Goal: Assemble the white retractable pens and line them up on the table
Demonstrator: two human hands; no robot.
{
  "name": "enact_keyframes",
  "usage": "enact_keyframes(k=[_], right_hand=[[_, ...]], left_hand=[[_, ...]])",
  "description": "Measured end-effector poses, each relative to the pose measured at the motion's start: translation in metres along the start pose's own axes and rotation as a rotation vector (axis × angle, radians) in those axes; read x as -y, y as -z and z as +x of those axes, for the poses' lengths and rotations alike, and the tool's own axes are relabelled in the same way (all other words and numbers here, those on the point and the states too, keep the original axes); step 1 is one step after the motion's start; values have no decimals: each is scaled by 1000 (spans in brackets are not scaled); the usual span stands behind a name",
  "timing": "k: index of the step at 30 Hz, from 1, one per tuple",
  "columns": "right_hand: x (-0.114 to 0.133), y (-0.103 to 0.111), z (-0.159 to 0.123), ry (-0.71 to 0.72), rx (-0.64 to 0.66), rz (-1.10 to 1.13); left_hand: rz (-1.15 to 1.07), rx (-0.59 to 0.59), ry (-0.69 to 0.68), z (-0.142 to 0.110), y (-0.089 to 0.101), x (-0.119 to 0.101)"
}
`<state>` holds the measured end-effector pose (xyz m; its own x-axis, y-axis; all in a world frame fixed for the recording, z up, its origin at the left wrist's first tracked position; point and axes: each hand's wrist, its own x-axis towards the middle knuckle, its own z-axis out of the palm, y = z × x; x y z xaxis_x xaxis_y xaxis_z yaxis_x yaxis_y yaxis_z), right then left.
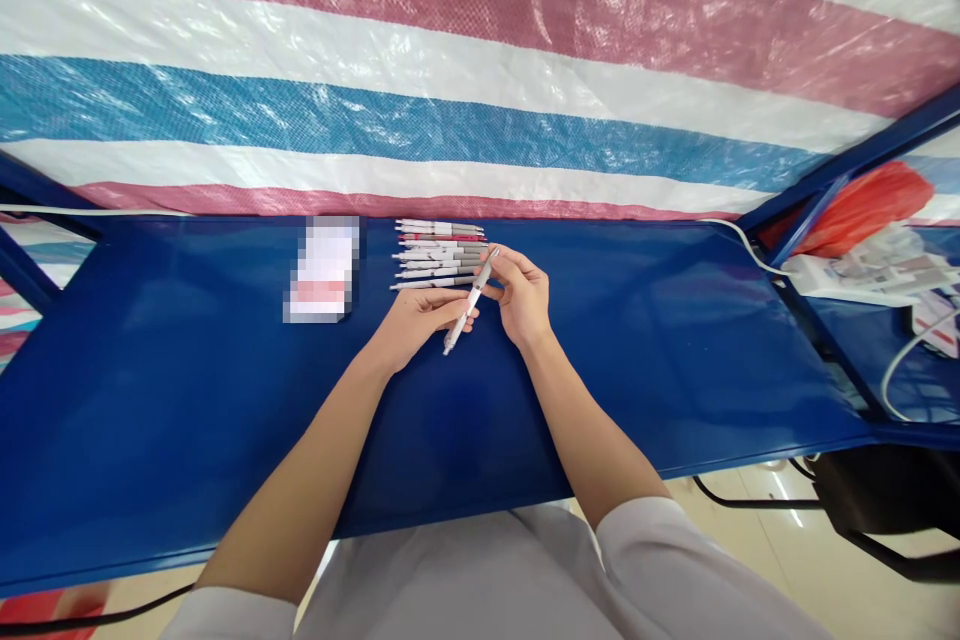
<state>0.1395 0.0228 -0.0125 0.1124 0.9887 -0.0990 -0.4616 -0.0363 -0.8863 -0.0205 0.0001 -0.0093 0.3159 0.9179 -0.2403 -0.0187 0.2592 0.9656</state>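
My left hand and my right hand meet over the middle of the blue table. Between them they hold one white and grey pen, tilted with its tip low and to the left. The left fingers pinch its lower half, the right fingers grip its upper end. Just behind the hands lies a row of several similar pens, side by side, some with red parts.
A blurred white and pink packet lies left of the pen row. A striped red, white and blue tarp hangs behind the table. At the right lie a white cable, an orange bag and more packets.
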Motion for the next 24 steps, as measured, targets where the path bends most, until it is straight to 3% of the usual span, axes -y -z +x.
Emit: enact_keyframes(k=[8,12,20,24], right_hand=[[-2,-4,-2,38,-7,-4],[-1,-4,-3,37,-9,-38],[2,-2,-4,-19,41,19],[3,0,-5,-19,81,66]], left_hand=[[181,-104,-153,2,-2,1],[212,-125,-164,2,-2,2],[-74,130,78,-1,2,-2],[-102,121,70,-3,5,-2]])
